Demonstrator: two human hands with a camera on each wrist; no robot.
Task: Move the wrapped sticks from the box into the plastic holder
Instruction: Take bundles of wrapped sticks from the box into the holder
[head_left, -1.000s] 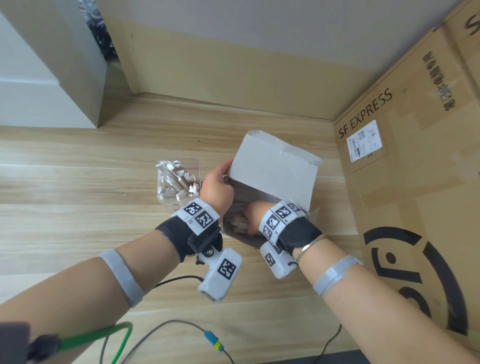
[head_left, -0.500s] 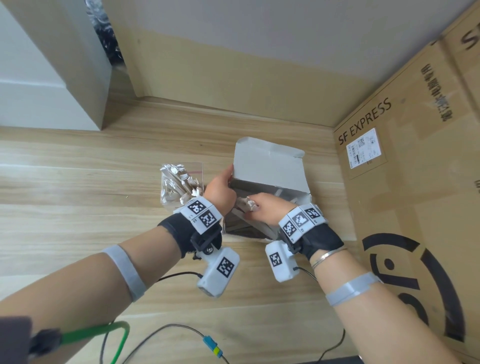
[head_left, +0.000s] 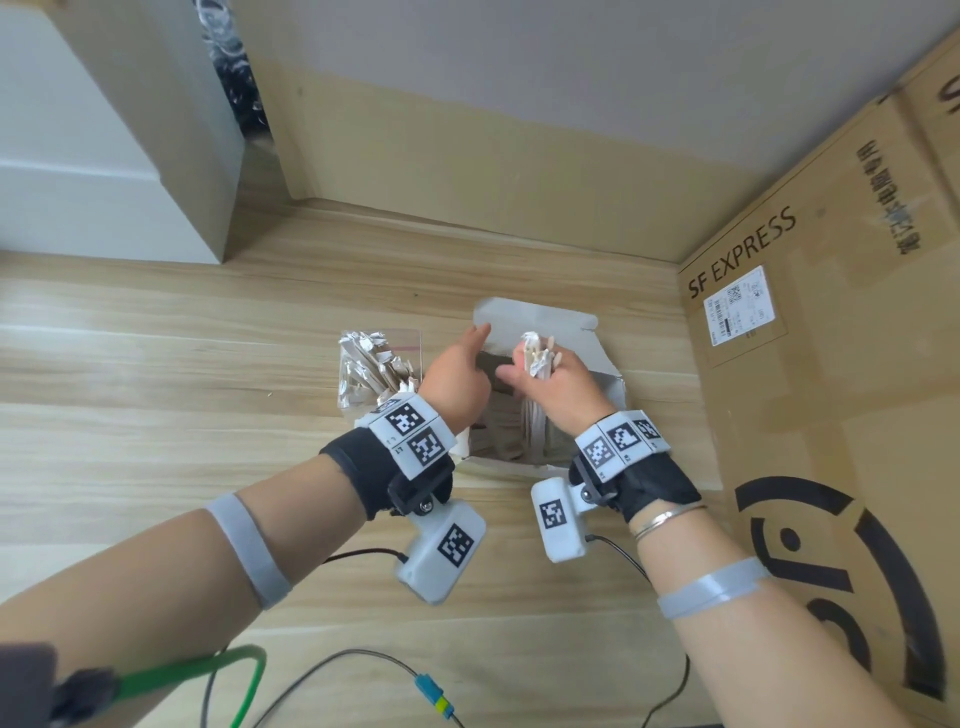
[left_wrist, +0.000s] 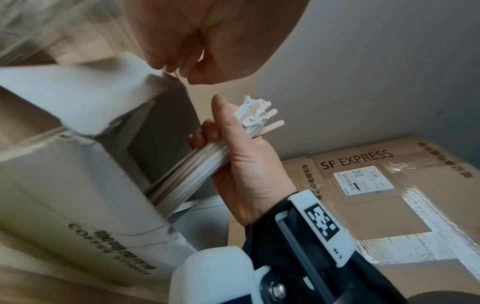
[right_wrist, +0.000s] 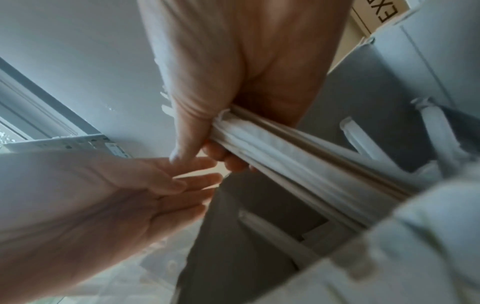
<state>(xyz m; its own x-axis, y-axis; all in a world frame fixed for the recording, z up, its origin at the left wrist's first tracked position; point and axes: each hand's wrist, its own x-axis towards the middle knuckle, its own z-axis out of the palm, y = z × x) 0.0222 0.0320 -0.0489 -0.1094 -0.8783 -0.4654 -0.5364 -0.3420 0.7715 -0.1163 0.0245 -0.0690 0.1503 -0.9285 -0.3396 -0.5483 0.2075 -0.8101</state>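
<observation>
wrapped sticks (head_left: 537, 358) gripped above box (head_left: 608, 387) rim

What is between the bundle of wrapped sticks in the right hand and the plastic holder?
In the head view, the left hand, touching the box flap, lies between the bundle of wrapped sticks held by the right hand and the plastic holder.

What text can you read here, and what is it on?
"SF EXPRESS": printed on the carton, also readable from the left wrist.
"COFFEE": partly legible on the white box; the characters above it are blurred.
Shipping label: too small to read.
Chinese characters along the carton's edge: too blurred.
</observation>
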